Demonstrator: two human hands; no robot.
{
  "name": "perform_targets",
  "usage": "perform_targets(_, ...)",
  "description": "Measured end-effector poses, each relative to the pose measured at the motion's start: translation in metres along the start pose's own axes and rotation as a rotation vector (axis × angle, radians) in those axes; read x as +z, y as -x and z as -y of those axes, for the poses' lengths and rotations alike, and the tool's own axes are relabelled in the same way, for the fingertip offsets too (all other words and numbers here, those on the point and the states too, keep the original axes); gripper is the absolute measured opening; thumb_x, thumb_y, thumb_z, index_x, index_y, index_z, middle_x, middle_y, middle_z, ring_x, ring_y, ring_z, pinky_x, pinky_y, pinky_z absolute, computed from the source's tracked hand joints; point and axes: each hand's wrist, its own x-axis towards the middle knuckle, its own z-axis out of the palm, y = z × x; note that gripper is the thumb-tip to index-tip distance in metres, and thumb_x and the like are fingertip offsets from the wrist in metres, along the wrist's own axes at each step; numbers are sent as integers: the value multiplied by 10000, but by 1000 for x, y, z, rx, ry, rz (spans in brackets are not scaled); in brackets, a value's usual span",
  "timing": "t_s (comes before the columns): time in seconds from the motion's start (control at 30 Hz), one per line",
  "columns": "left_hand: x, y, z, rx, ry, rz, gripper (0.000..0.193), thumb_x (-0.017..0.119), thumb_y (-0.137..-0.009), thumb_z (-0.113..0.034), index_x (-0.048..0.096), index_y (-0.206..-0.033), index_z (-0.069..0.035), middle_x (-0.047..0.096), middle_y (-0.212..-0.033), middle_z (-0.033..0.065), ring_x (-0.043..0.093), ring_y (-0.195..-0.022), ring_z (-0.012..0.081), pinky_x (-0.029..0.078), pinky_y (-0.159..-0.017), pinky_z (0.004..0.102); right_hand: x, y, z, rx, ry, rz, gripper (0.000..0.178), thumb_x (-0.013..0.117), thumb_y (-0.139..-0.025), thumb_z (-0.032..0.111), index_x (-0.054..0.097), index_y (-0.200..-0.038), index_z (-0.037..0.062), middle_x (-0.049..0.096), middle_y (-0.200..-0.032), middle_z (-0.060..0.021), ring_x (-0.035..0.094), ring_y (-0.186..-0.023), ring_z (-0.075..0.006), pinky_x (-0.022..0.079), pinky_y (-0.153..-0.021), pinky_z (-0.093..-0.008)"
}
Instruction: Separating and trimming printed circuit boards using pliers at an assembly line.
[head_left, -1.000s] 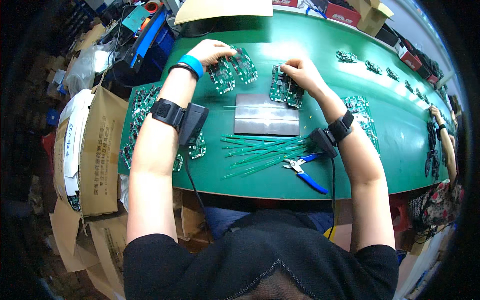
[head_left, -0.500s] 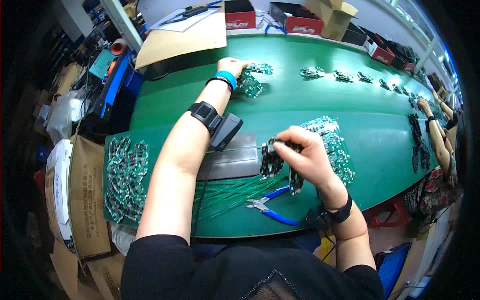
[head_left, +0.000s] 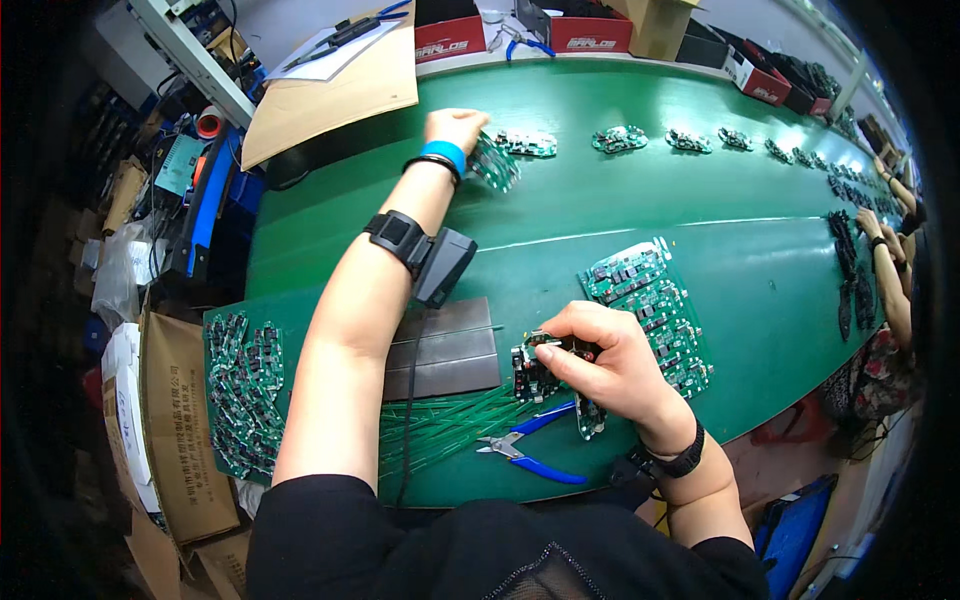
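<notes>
My left hand (head_left: 457,128) reaches to the far side of the green bench, its fingers closed on a green circuit board (head_left: 494,168) that hangs down, slightly blurred. Just right of it a populated circuit board (head_left: 527,144) lies flat, first in a row with other boards (head_left: 619,139). Nearer to me, my right hand (head_left: 610,365) is closed around several small circuit boards (head_left: 534,372) with dark components; some stick out below the palm. Under that hand lie blue-handled cutters (head_left: 540,468), jaws apart, beside thin green strips (head_left: 440,430). A grey metal plate (head_left: 440,350) lies between my arms.
Joined board panels (head_left: 655,315) are stacked right of my right hand. Many loose boards (head_left: 245,390) cover the left corner. Cardboard (head_left: 330,105) and red boxes (head_left: 595,33) line the back edge. A co-worker's arm (head_left: 890,270) is at the far right.
My left hand has drawn slightly left, away from the board that begins the row, still holding one board. The right hand keeps its boards. The whole view has shifted a little.
</notes>
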Motion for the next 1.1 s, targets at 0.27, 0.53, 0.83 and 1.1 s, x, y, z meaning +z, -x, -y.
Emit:
perform_targets(0.27, -69, -32, 44, -108, 83, -552, 344, 548, -788, -287, 678, -595, -34, 615, -550, 110, 591, -524, 210, 474, -579, 336, 13, -2, 5, -41, 8, 27, 125, 651, -768, 102, 618, -833, 0, 536, -653, -85, 501, -565, -170, 390, -518, -281)
perform_targets(0.53, -72, 55, -38, 251, -193, 222, 345, 523, -875, -353, 648, -1027, -69, 642, -865, 20, 552, -684, 89, 445, -613, 236, 12, -1, 3, -6, 105, -173, 122, 654, -755, 73, 615, -830, -15, 541, -660, -93, 498, -553, -175, 388, -507, -283)
perform_targets(0.83, -88, 153, -87, 349, -87, 1077, 444, 696, -757, -96, 526, -1164, -53, 604, -774, 10, 527, -632, 45, 430, -540, 202, 24, -2, -4, 2, -64, -303, 389, 659, -772, 52, 533, -1136, 0, 485, -699, -8, 441, -656, -73, 376, -596, -220)
perform_targets(1.1, -183, 37, 26, -197, 196, -152, 238, 647, -792, -66, 550, -1002, -15, 602, -790, 53, 569, -608, 112, 452, -476, 216, 23, -2, -9, 56, -125, -253, 361, 501, -830, 3, 472, -1189, 37, 349, -781, 3, 345, -684, -76, 330, -626, -197)
